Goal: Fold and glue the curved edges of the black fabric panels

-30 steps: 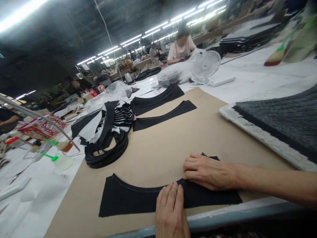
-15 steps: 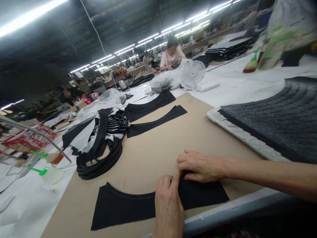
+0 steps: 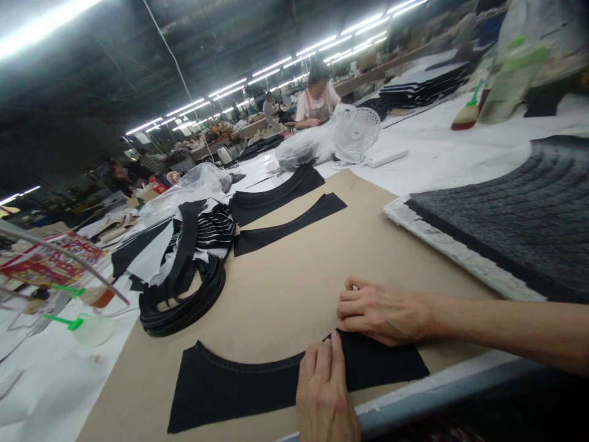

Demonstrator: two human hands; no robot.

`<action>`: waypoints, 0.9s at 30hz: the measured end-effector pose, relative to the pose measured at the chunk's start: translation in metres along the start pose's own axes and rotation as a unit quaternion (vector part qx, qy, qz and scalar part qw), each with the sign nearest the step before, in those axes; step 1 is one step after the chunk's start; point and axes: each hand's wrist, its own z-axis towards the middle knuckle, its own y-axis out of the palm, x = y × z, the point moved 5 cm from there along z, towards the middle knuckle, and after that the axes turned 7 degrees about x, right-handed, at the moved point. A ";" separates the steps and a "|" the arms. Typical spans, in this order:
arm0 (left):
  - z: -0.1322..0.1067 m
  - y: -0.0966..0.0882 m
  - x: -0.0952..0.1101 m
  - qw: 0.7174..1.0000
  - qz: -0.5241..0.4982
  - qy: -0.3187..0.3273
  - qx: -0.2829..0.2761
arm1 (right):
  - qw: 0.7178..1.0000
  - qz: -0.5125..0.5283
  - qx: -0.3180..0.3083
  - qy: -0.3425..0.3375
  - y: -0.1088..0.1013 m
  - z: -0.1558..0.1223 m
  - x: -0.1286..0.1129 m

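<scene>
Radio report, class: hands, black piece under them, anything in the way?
Left hand on black piece, fingers extended. Right hand at its curved edge, fingers curled. Black piece on tan sheet, partly hidden by hands.

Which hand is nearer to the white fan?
Right. Both are on this side of the fan: the right hand at the far edge of the black piece, the left hand on it, farther from the fan.

The fabric piece (image 3: 230, 393) is black, the sheet (image 3: 285, 288) tan, the panel (image 3: 497, 209) flecked grey.

tan sheet (image 3: 271, 294) | on it: curved black pieces (image 3: 234, 390), black coil (image 3: 207, 296)
</scene>
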 end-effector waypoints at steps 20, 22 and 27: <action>0.028 -0.011 -0.007 0.997 0.006 0.015 -0.076 | 0.996 0.036 0.009 0.081 -0.008 0.000 0.012; 0.039 -0.012 -0.004 0.998 -0.004 -0.010 -0.057 | 0.991 0.066 0.012 0.115 -0.009 -0.001 0.017; 0.054 0.002 0.007 0.994 -0.044 -0.048 -0.085 | 0.990 0.078 0.007 0.121 -0.012 -0.004 0.023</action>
